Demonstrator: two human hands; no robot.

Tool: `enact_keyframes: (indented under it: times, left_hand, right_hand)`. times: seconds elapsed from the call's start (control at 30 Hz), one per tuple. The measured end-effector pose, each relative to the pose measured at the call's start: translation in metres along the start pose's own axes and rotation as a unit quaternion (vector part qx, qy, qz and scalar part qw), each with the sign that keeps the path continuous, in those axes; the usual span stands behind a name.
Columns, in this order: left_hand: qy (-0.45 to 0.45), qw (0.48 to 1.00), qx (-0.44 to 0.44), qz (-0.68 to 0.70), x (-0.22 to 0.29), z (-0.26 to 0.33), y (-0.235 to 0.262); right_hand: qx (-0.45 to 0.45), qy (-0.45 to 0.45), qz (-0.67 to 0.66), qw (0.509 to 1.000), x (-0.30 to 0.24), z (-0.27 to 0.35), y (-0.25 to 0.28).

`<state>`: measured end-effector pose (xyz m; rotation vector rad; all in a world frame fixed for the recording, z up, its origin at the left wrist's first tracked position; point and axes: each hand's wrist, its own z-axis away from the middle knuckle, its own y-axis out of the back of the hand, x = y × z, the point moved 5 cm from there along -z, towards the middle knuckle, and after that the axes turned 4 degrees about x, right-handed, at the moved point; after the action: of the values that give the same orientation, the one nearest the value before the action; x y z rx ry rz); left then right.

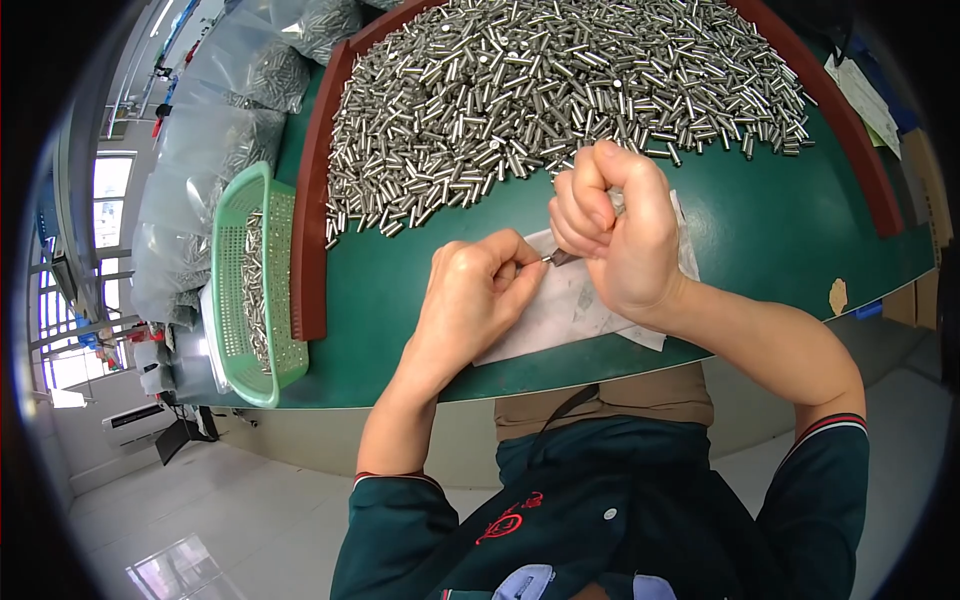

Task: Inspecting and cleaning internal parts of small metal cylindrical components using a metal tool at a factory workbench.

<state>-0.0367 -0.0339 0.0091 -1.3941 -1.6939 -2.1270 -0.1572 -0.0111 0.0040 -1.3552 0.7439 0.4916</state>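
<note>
My left hand (470,290) is closed in a pinch, thumb against forefinger. Between those fingertips the bright end of a small metal pin (547,259) sticks out. Just to its right, my right hand (622,235) is curled into a fist. A short dark tip (562,257) shows beneath its fingers and points toward the pin; the rest of what the fist grips is hidden. Under both hands a pale, smudged cloth or paper sheet (530,335) lies on the green tabletop (400,335). Beyond the hands spreads a large heap of loose metal pins (560,80).
Red-brown rails (312,220) border the heap at left and right. Outside the left rail stands a light green basket (290,365) with pins inside. Clear plastic bags of pins (200,170) line the far left. A tan scrap (838,296) lies near the right front edge.
</note>
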Motion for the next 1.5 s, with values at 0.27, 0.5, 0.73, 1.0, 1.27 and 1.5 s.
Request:
enact_keyframes:
  times: [0.27,0.5,0.73,1.0,1.27,1.5]
  left_hand:
    - [-0.001,1.000,0.003,-0.002,-0.001,-0.006,0.000]
    - [-0.027,1.000,0.015,-0.007,0.007,-0.002,0.002]
    - [-0.036,0.999,0.029,0.011,0.012,0.008,0.010]
    - [-0.052,0.998,0.030,0.017,0.010,0.001,0.012]
    - [0.073,0.953,0.011,0.295,-0.014,0.002,0.017]
    - [0.151,0.704,-0.110,0.685,-0.015,-0.004,0.010]
  right_hand:
    - [0.006,-0.005,-0.009,1.000,-0.002,-0.006,0.001]
    - [0.008,0.011,-0.030,0.999,0.003,-0.002,0.004]
    - [0.010,0.000,-0.038,0.999,0.002,0.007,-0.006]
    - [-0.011,0.033,0.035,0.999,0.001,0.006,-0.015]
    - [-0.020,0.075,0.007,0.997,-0.019,0.004,-0.014]
    - [-0.021,0.206,0.070,0.976,-0.047,-0.012,-0.016]
